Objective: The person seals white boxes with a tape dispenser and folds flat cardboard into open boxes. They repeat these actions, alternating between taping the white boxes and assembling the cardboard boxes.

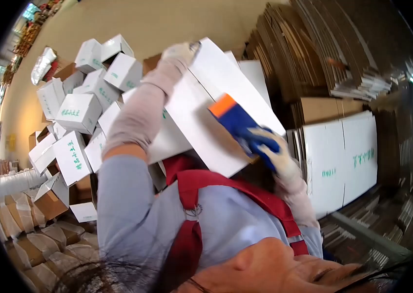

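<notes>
A white cardboard box (187,105) lies in front of my chest, its two upper panels meeting along a seam. My left hand (181,51), in a pale glove, reaches to the far edge of the box, its fingers bent at that edge. My right hand (270,149), also gloved, is wrapped round the handle of a blue tape dispenser (238,122) with an orange front end. The dispenser is over the near right part of the box; whether it touches the surface I cannot tell.
Several white boxes with green print (77,112) are heaped at the left. Flat cardboard stacks (289,49) stand at the upper right. Flattened white cartons (340,161) are at the right. Wrapped brown bundles (40,246) lie at the lower left.
</notes>
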The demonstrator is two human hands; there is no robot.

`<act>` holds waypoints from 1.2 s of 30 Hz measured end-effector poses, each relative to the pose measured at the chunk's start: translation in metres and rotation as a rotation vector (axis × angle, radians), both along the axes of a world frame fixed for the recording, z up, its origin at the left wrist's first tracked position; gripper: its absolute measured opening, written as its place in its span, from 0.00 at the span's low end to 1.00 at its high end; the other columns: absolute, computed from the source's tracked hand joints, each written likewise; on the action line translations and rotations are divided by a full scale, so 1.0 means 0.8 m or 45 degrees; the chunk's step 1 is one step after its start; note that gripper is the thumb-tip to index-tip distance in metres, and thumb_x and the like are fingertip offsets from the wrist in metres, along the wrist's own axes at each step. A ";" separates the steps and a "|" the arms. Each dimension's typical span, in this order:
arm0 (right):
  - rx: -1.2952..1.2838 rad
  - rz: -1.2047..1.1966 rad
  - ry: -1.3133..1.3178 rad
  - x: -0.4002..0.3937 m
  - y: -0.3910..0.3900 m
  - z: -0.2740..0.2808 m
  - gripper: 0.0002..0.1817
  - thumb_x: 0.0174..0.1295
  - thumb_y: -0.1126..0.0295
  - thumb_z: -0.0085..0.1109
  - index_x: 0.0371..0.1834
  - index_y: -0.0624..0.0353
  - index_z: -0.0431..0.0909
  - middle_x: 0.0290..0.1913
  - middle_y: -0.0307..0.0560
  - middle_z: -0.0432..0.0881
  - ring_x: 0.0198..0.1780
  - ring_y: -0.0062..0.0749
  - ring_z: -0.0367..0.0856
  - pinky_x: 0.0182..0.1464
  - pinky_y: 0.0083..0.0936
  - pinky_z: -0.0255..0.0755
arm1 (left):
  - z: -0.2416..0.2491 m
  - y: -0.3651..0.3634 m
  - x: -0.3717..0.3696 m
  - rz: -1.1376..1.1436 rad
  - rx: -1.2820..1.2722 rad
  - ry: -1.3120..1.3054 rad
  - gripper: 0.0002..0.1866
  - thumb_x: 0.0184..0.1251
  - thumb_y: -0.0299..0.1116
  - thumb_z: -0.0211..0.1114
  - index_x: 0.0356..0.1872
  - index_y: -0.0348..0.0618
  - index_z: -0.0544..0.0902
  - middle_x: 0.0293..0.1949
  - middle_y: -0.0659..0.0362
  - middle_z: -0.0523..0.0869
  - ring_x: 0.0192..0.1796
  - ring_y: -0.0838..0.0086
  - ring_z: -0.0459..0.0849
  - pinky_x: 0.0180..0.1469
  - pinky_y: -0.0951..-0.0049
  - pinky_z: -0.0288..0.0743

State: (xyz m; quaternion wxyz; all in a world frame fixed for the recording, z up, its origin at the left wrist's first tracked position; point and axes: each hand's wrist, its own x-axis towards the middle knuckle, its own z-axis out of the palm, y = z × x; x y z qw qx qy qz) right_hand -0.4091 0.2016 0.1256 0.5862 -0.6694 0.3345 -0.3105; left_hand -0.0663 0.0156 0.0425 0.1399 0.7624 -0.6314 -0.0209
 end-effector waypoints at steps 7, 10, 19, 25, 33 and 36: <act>0.280 -0.240 0.317 -0.194 0.163 -0.070 0.17 0.54 0.68 0.61 0.44 0.66 0.80 0.42 0.55 0.80 0.43 0.37 0.76 0.50 0.27 0.69 | 0.027 0.008 -0.016 0.133 0.197 0.045 0.30 0.66 0.60 0.43 0.55 0.50 0.77 0.52 0.48 0.80 0.55 0.56 0.77 0.59 0.59 0.68; 0.097 -0.569 0.717 -0.131 0.158 -0.126 0.19 0.50 0.77 0.57 0.48 0.65 0.78 0.45 0.54 0.81 0.48 0.48 0.77 0.55 0.31 0.68 | 0.022 0.011 -0.023 0.062 0.047 0.007 0.31 0.63 0.63 0.45 0.48 0.48 0.81 0.44 0.47 0.84 0.49 0.54 0.82 0.53 0.57 0.73; -0.383 0.080 0.444 -0.065 0.004 -0.086 0.12 0.63 0.75 0.46 0.44 0.69 0.78 0.45 0.54 0.82 0.45 0.40 0.82 0.48 0.30 0.75 | 0.067 0.086 0.099 0.336 0.079 0.215 0.31 0.60 0.62 0.51 0.50 0.47 0.80 0.50 0.49 0.81 0.54 0.56 0.78 0.57 0.61 0.70; 0.567 0.352 -0.315 0.175 -0.033 -0.044 0.18 0.62 0.64 0.53 0.45 0.71 0.78 0.47 0.53 0.81 0.49 0.32 0.78 0.54 0.26 0.69 | 0.281 0.304 0.280 0.690 -1.055 -0.714 0.20 0.61 0.45 0.60 0.47 0.41 0.79 0.41 0.53 0.84 0.43 0.61 0.81 0.48 0.65 0.74; 0.498 0.183 -0.027 0.126 -0.028 -0.125 0.19 0.60 0.74 0.49 0.53 0.71 0.74 0.44 0.47 0.81 0.43 0.24 0.77 0.49 0.19 0.70 | 0.024 0.140 0.190 -0.081 -0.733 0.461 0.30 0.55 0.47 0.68 0.57 0.43 0.74 0.53 0.47 0.78 0.57 0.56 0.76 0.60 0.64 0.68; 0.491 -0.078 0.086 0.075 0.011 -0.134 0.19 0.62 0.72 0.51 0.54 0.71 0.73 0.43 0.46 0.81 0.42 0.23 0.77 0.49 0.19 0.70 | -0.136 0.047 0.112 -0.031 0.301 0.047 0.48 0.52 0.62 0.63 0.70 0.53 0.53 0.69 0.48 0.60 0.70 0.54 0.57 0.69 0.50 0.50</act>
